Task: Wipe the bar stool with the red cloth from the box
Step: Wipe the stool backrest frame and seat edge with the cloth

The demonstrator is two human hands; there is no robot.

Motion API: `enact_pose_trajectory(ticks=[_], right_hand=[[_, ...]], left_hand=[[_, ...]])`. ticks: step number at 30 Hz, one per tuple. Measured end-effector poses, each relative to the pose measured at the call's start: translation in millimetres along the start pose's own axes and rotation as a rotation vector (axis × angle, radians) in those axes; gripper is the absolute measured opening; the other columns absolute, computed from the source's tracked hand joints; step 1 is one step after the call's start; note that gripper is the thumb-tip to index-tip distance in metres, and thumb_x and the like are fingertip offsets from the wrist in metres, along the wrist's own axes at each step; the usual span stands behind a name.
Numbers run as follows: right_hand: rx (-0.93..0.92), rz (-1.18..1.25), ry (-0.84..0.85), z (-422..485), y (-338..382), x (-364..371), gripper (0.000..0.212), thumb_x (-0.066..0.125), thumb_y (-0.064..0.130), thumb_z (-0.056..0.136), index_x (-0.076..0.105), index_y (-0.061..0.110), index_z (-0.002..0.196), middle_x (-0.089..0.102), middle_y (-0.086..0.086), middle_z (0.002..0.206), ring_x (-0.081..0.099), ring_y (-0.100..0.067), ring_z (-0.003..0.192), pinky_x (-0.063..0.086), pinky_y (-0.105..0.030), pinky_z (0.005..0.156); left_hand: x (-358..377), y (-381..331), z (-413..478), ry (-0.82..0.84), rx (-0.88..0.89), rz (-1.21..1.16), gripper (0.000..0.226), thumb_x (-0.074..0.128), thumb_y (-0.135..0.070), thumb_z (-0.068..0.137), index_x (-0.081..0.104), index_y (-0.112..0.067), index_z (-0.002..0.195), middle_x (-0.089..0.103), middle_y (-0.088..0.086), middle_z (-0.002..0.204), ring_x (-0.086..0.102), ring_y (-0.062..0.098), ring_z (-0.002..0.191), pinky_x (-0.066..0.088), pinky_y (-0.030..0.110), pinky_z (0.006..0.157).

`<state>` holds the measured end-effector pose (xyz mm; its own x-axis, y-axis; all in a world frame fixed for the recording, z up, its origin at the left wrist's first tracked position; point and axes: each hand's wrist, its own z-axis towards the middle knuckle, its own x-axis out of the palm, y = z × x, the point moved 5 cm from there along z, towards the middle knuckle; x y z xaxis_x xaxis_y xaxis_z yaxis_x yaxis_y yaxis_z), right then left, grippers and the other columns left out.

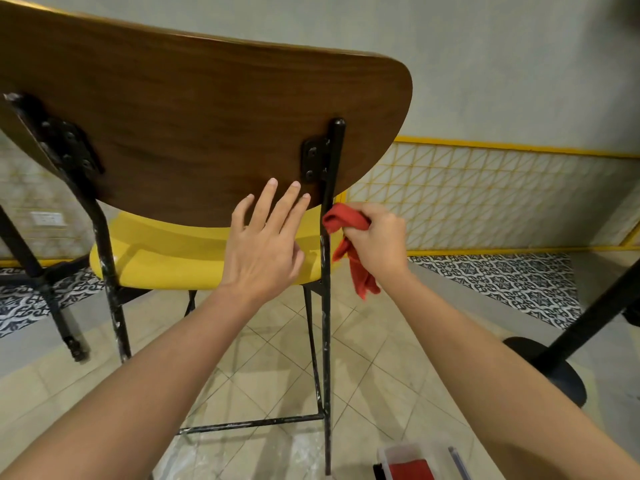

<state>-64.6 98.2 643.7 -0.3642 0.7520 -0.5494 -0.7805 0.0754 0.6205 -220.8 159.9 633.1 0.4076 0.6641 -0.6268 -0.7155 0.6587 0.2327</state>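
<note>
Above tiled floor (277, 358), the right hand (379, 242), grip pinching the red cloth (346, 221), is wiping the post (334, 157) of the bar stool (194, 126). Left hand (263, 244), grip spread, is touching the backrest; next, probably sliding the cloth downward.

Bunched red cloth (346, 221) touches the black rear upright of the yellow-seated, wooden-backed bar stool (207, 109), box (415, 460) near its foot

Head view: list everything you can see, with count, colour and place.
bar stool: one, brown back, yellow seat, black frame, centre.
cloth: one, red, bunched against the stool's right rear post.
box: one, clear with red inside, floor, bottom right.
table base: one, black, floor at right.
furniture legs: count unclear, black, far left.
wall panel: one, yellow grid, behind the stool.
left hand: one, fingers straight, touching the stool back's lower edge.
right hand: one, gripping the cloth.
</note>
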Motion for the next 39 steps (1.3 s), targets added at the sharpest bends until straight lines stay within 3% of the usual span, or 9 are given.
enact_pose_trajectory(ticks=[2, 5, 9, 15, 21, 26, 30, 35, 39], right_hand=[[0.061, 0.026, -0.09, 0, 0, 5, 0.019, 0.065, 0.011, 0.079, 0.07, 0.014, 0.097, 0.062, 0.006, 0.081, 0.057, -0.01, 0.074, 0.045, -0.014, 0.069], [0.071, -0.012, -0.006, -6, -4, 17, 0.015, 0.065, 0.011, 0.08, 0.07, 0.012, 0.095, 0.065, -0.001, 0.081, 0.061, -0.017, 0.075, 0.051, -0.033, 0.072], [0.015, -0.151, 0.215, -15, -15, 23, 0.017, 0.064, 0.009, 0.083, 0.072, 0.013, 0.097, 0.067, -0.004, 0.09, 0.061, -0.017, 0.079, 0.052, -0.033, 0.077], [0.066, -0.033, 0.024, -11, -11, 22, 0.021, 0.066, 0.013, 0.082, 0.072, 0.016, 0.102, 0.069, 0.0, 0.093, 0.062, -0.014, 0.083, 0.046, -0.022, 0.074], [-0.043, -0.131, 0.171, -16, -17, 21, 0.02, 0.065, 0.011, 0.081, 0.073, 0.015, 0.099, 0.069, -0.003, 0.094, 0.062, -0.017, 0.085, 0.049, -0.03, 0.078], [-0.046, -0.032, -0.033, -6, -1, 15, 0.017, 0.069, 0.013, 0.078, 0.068, 0.011, 0.095, 0.065, -0.002, 0.094, 0.059, -0.015, 0.084, 0.047, -0.026, 0.075], [-0.241, -0.201, 0.065, -12, 0, 18, 0.01, 0.069, 0.012, 0.08, 0.067, 0.008, 0.089, 0.062, -0.005, 0.089, 0.06, -0.023, 0.081, 0.047, -0.033, 0.07], [-0.661, -0.331, 0.008, -15, 19, 8, 0.03, 0.076, 0.011, 0.073, 0.068, 0.003, 0.101, 0.062, -0.015, 0.099, 0.062, -0.03, 0.087, 0.054, -0.034, 0.067], [-0.782, -0.511, 0.144, -14, 12, 25, 0.031, 0.077, 0.003, 0.07, 0.067, -0.001, 0.1, 0.063, -0.017, 0.102, 0.061, -0.034, 0.087, 0.056, -0.042, 0.054]], left_hand=[[0, -3, -1, -0.004, 0.003, 0.0, 0.066, 0.057, -0.03, 0.079, 0.041, -0.014, 0.141, 0.039, 0.009, 0.149, 0.025, 0.03, 0.14, 0.02, 0.047, 0.107], [3, -6, -3, 0.026, -0.006, 0.012, 0.069, 0.057, -0.031, 0.079, 0.038, -0.014, 0.143, 0.035, 0.009, 0.151, 0.023, 0.03, 0.141, 0.017, 0.046, 0.109], [11, -4, -7, 0.075, -0.015, 0.044, 0.073, 0.057, -0.033, 0.079, 0.033, -0.014, 0.146, 0.029, 0.008, 0.154, 0.02, 0.029, 0.143, 0.014, 0.046, 0.111], [14, -6, -14, 0.081, 0.023, 0.039, 0.074, 0.057, -0.031, 0.079, 0.032, -0.014, 0.146, 0.028, 0.008, 0.154, 0.019, 0.028, 0.144, 0.014, 0.046, 0.112], [15, -5, -12, 0.086, 0.002, 0.038, 0.074, 0.057, -0.032, 0.078, 0.032, -0.015, 0.146, 0.029, 0.008, 0.154, 0.018, 0.028, 0.144, 0.015, 0.046, 0.112], [14, -2, -13, 0.089, 0.023, 0.07, 0.074, 0.056, -0.034, 0.078, 0.033, -0.015, 0.146, 0.03, 0.006, 0.154, 0.021, 0.027, 0.143, 0.014, 0.046, 0.112], [13, -1, -14, 0.105, 0.023, 0.072, 0.075, 0.055, -0.035, 0.079, 0.03, -0.015, 0.147, 0.028, 0.006, 0.155, 0.02, 0.027, 0.144, 0.012, 0.045, 0.112], [13, -1, -14, 0.107, 0.029, 0.062, 0.075, 0.056, -0.033, 0.079, 0.03, -0.014, 0.147, 0.028, 0.007, 0.155, 0.019, 0.027, 0.144, 0.012, 0.046, 0.112], [14, -2, -14, 0.117, 0.021, 0.077, 0.073, 0.051, -0.033, 0.08, 0.029, -0.015, 0.147, 0.026, 0.006, 0.156, 0.018, 0.027, 0.144, 0.013, 0.046, 0.112]])
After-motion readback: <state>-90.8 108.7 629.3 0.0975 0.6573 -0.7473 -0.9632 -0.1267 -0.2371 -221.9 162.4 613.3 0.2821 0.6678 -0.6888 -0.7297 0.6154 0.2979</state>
